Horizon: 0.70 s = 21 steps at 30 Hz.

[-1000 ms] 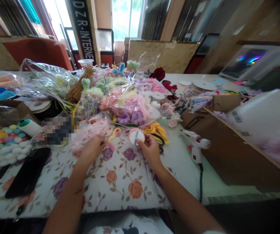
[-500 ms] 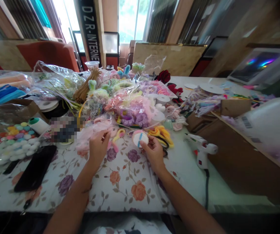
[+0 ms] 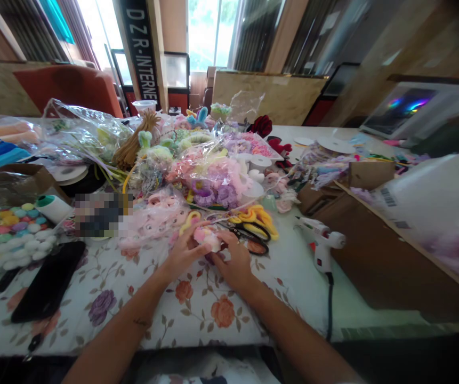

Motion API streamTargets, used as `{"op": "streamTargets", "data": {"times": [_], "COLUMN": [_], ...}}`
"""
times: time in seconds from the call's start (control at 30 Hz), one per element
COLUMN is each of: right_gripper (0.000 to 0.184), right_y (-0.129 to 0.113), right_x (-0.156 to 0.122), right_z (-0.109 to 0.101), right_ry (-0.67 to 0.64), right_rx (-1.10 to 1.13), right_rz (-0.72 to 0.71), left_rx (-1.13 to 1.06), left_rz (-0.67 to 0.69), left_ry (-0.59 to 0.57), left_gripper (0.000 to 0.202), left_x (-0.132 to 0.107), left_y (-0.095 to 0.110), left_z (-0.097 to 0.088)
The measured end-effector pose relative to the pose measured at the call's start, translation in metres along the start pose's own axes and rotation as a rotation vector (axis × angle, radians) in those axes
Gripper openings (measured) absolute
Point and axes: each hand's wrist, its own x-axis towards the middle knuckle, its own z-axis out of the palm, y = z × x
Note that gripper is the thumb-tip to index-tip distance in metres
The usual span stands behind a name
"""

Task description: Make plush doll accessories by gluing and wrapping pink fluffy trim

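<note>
Both hands meet over the flowered cloth [image 3: 197, 320] around a small round pink-and-white piece [image 3: 208, 238], whose exact kind I cannot make out. My left hand [image 3: 184, 252] grips its left side with bent fingers. From the right, my right hand [image 3: 234, 260] closes on the other edge. Fingers cover part of the piece. Just beyond my right hand lie black-handled scissors [image 3: 267, 234] and a bundle of yellow fuzzy stems [image 3: 267, 214]. A clear bag of pink pieces [image 3: 153, 216] rests past my left hand.
A white hot glue gun [image 3: 323, 242] stands at right beside a large cardboard box [image 3: 381, 261]. To the left are a black phone [image 3: 49, 282] and a bag of pompoms [image 3: 25, 234]. Wrapped plush flowers [image 3: 217, 176] pile up behind. Another person's arm [image 3: 445, 133] shows far right.
My left hand has moved right from the pink bag to the round piece, which my right hand held alone. The piece has turned from its white, blue-striped face to a pink-and-white side.
</note>
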Motion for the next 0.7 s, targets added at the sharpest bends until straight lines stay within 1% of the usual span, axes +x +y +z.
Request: {"op": "streamTargets", "data": {"times": [0.1,0.23,0.3,0.37,0.43,0.47,0.5,0.53,0.57,0.67,0.7], "right_gripper": [0.040,0.039,0.039,0.040,0.041,0.042,0.042,0.040,0.038,0.030,0.029], "right_y": [0.000,-0.002,-0.002,-0.001,0.000,0.000,0.001,0.001,0.001,0.001,0.000], "right_x": [0.002,0.002,0.001,-0.001,-0.003,-0.003,-0.004,-0.004,-0.004,-0.003,-0.003], "right_z": [-0.001,-0.003,-0.003,-0.004,-0.006,-0.006,-0.007,-0.008,-0.008,-0.008,-0.008], "right_ry": [-0.004,0.018,0.023,0.027,0.051,0.070,0.087,0.094,0.088,-0.001,-0.035], "right_rx": [-0.035,-0.043,-0.045,-0.042,-0.051,-0.063,-0.077,-0.091,-0.100,-0.103,-0.100], "right_rz": [-0.092,-0.134,-0.153,-0.177,-0.208,-0.223,-0.234,-0.238,-0.233,-0.195,-0.191], "left_rx": [-0.123,-0.339,-0.372,-0.372,-0.356,-0.345,-0.338,-0.334,-0.335,-0.330,-0.321], "left_rz": [-0.054,-0.122,-0.146,-0.137,-0.089,-0.055,-0.029,-0.012,-0.006,-0.067,-0.100], "left_ry": [0.035,0.008,0.037,0.158,0.331,0.400,0.427,0.407,0.339,0.021,-0.053], "left_gripper": [0.049,0.041,0.037,0.032,0.029,0.030,0.031,0.034,0.041,0.069,0.075], "left_x": [-0.001,-0.002,-0.001,0.002,0.005,0.006,0.007,0.006,0.005,-0.002,-0.004], "left_y": [-0.002,-0.002,-0.001,-0.001,0.000,0.001,0.003,0.004,0.006,0.009,0.009], "left_z": [0.002,0.002,0.000,-0.004,-0.009,-0.011,-0.013,-0.014,-0.013,-0.007,-0.004]}}
